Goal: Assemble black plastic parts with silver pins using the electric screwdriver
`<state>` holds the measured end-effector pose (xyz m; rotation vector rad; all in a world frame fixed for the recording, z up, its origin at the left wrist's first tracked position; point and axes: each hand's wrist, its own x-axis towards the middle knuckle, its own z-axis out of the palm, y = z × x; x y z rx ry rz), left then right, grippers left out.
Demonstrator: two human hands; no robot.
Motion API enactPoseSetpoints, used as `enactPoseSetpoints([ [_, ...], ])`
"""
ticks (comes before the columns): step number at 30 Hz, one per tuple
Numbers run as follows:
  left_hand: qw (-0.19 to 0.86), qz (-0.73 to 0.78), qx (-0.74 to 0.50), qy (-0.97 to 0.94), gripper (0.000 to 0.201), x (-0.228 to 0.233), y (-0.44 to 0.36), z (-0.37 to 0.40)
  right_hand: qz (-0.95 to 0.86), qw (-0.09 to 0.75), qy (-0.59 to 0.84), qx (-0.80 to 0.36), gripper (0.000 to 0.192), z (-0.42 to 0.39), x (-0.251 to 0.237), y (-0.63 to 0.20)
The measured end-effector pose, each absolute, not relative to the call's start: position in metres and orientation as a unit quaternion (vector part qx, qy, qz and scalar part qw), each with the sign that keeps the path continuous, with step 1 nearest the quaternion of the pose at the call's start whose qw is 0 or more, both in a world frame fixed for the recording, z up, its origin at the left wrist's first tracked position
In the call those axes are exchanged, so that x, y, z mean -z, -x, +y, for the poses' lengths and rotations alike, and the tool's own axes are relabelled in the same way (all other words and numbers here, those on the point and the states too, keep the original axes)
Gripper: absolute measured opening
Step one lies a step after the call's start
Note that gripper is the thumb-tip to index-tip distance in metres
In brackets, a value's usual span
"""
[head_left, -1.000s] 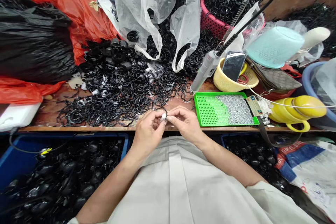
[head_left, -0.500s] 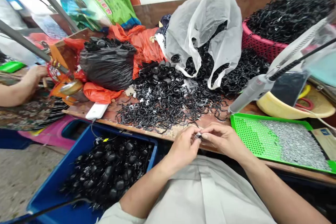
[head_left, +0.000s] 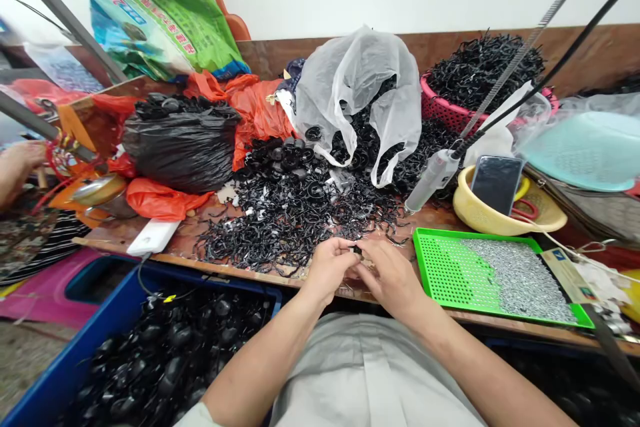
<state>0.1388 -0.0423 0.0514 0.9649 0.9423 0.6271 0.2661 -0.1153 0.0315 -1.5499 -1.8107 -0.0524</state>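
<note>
Both hands meet at the near edge of the worktop [head_left: 210, 230]. The left hand [head_left: 327, 268] and the right hand [head_left: 393, 277] pinch one small black part [head_left: 357, 250] between their fingertips, so each grip is narrow and closed on that part. The part sits right between the two hands, just in front of the big pile of black pieces [head_left: 295, 213]. It is too small to tell its shape. It looks like the hands are in the middle of fitting or pressing the little part together. The next move seems to call for a steady, tight pinch, so the part does not slip and drop among the loose pieces. A green tray [head_left: 440, 273] with tiny silver bits lies just to the right of the hands. A blue bin [head_left: 75, 360] full of round black pieces stands below the worktop on the left. A grey tool [head_left: 433, 177] on a cord hangs near the tray. Another person's hand [head_left: 15, 167] shows at the far left.
</note>
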Motion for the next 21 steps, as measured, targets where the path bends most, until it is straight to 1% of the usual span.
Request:
enactPoseSetpoints([
  [2,0.725,0.432,-0.279,-0.458,0.026,-0.05,-0.14,-0.044,-0.704,0.358,0.613,0.017,0.032,-0.115,-0.03,-0.267],
  [4,0.709,0.422,-0.244,-0.51,0.022,-0.052,-0.14,-0.041,-0.697,0.353,0.624,-0.003,0.028,-0.115,-0.032,-0.271],
  [6,0.675,0.383,-0.183,-0.604,0.018,-0.061,-0.138,-0.029,-0.671,0.382,0.634,-0.045,0.024,-0.118,-0.037,-0.278],
  [7,0.639,0.364,-0.165,-0.657,0.017,-0.068,-0.138,-0.018,-0.65,0.407,0.638,-0.07,0.023,-0.12,-0.04,-0.282],
  [8,0.584,0.35,-0.169,-0.713,0.017,-0.076,-0.137,-0.004,-0.625,0.434,0.642,-0.09,0.022,-0.123,-0.043,-0.287],
  [9,0.496,0.367,-0.226,-0.754,0.018,-0.083,-0.137,0.013,-0.6,0.459,0.647,-0.103,0.023,-0.126,-0.046,-0.291],
  [10,0.376,0.412,-0.301,-0.773,0.021,-0.09,-0.138,0.031,-0.579,0.478,0.651,-0.11,0.023,-0.13,-0.048,-0.295],
  [11,0.252,0.454,-0.345,-0.782,0.026,-0.095,-0.139,0.048,-0.565,0.491,0.654,-0.111,0.024,-0.135,-0.05,-0.298],
  [12,0.153,0.481,-0.352,-0.788,0.034,-0.098,-0.141,0.064,-0.557,0.499,0.655,-0.11,0.024,-0.14,-0.051,-0.3],
  [13,0.087,0.489,-0.334,-0.801,0.038,-0.099,-0.144,0.077,-0.554,0.504,0.654,-0.111,0.024,-0.144,-0.052,-0.3],
  [14,0.048,0.485,-0.309,-0.817,0.037,-0.098,-0.147,0.086,-0.553,0.507,0.652,-0.112,0.023,-0.148,-0.052,-0.3],
  [15,0.034,0.475,-0.286,-0.832,0.034,-0.095,-0.15,0.089,-0.552,0.51,0.649,-0.114,0.023,-0.152,-0.052,-0.299],
  [17,0.066,0.444,-0.272,-0.851,0.028,-0.088,-0.156,0.08,-0.546,0.525,0.643,-0.111,0.023,-0.158,-0.054,-0.294],
  [19,0.137,0.394,-0.296,-0.859,0.031,-0.081,-0.159,0.05,-0.545,0.548,0.627,-0.1,0.026,-0.159,-0.057,-0.289],
  [21,0.226,0.312,-0.313,-0.868,0.037,-0.077,-0.155,0.009,-0.562,0.559,0.603,-0.088,0.03,-0.157,-0.06,-0.284],
])
